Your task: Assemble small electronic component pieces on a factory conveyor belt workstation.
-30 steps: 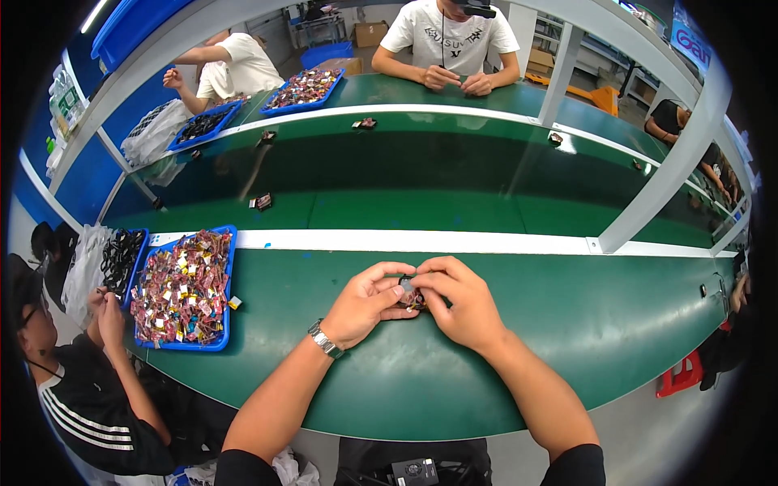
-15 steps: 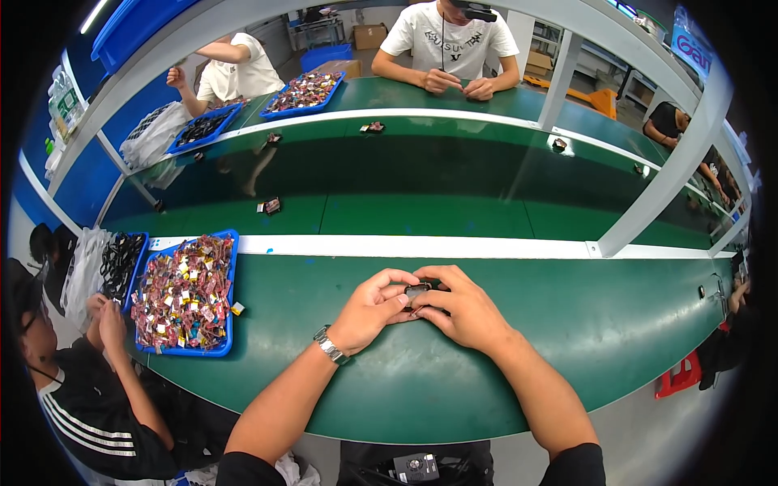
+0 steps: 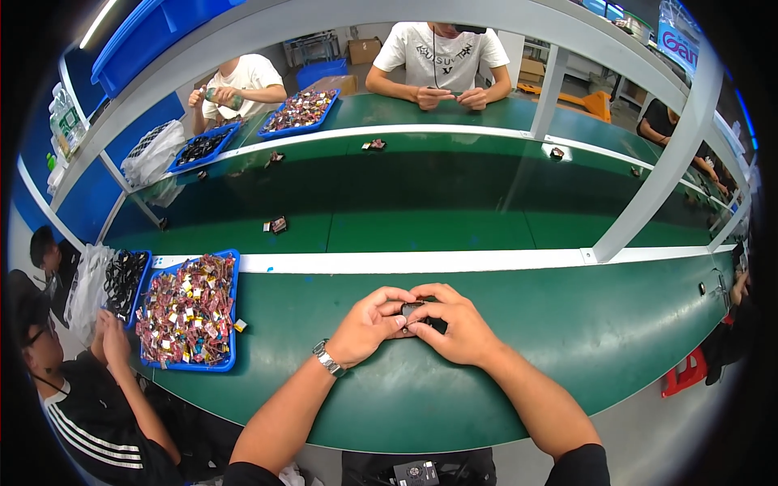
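A small black part (image 3: 412, 309) sits between my two hands, a little above the green bench or resting on it; I cannot tell which. My left hand (image 3: 365, 330) grips its left side with thumb and fingers. From the right, my right hand (image 3: 458, 330) closes on the same part, its thumb and forefinger pressed at the near edge. The fingers cover most of the part, so its exact kind is hidden. A metal watch (image 3: 328, 358) is on my left wrist.
Left on the bench (image 3: 486, 405) stands a blue tray (image 3: 236, 324) heaped with small reddish circuit pieces; a tray of black parts (image 3: 126, 279) adjoins it. Beyond the white rail (image 3: 365, 261), loose pieces (image 3: 276, 225) lie on a green surface. Co-workers sit left and opposite.
The view has tilted, so everything sits lower in the picture. My hands stay on the black part, with the right fingers slightly shifted. A far-left co-worker now holds a greenish bottle.
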`<state>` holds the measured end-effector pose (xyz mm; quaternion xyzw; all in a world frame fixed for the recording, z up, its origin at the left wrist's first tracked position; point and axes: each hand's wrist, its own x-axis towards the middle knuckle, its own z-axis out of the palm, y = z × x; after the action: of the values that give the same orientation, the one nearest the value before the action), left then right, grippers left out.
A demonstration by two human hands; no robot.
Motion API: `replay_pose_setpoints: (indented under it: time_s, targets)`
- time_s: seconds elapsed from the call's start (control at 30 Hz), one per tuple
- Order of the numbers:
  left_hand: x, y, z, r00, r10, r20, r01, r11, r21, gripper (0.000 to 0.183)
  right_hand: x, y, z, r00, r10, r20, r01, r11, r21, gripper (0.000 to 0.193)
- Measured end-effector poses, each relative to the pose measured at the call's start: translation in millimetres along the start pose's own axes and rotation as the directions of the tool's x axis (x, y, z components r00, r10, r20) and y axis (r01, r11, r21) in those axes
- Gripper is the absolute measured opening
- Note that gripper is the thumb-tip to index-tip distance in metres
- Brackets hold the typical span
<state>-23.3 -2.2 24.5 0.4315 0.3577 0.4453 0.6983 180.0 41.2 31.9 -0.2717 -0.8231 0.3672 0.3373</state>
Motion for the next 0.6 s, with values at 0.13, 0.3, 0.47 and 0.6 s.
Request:
replay_pose_setpoints:
  time_s: [0.13, 0.3, 0.47, 0.6]
  targets:
    - [1.2, -4.4, 3.4, 0.999, 0.045, -0.028, -0.046, 0.999, -0.003, 0.032, -1.2, 0.5, -1.4, 0.999, -0.027, -0.017, 0.027, 0.999, 0.02, 0.013]
    - [0.1, -0.8, 3.6, 1.0, 0.018, -0.025, -0.018, 1.0, 0.002, 0.03, -3.9, -2.2, 9.2, 0.988, -0.006, -0.152, 0.003, 1.0, -0.02, 0.012]
    - [0.1, -1.6, 0.1, 0.999, 0.032, -0.013, -0.032, 0.999, -0.006, 0.028, -4.6, -3.5, 19.9, 0.964, -0.071, -0.255, 0.051, 0.995, -0.084, 0.014]
    - [1.0, -4.3, -2.9, 0.999, 0.036, 0.001, -0.036, 0.999, -0.028, 0.028, -3.6, -5.4, 18.4, 0.959, -0.107, -0.263, 0.074, 0.988, -0.132, 0.016]
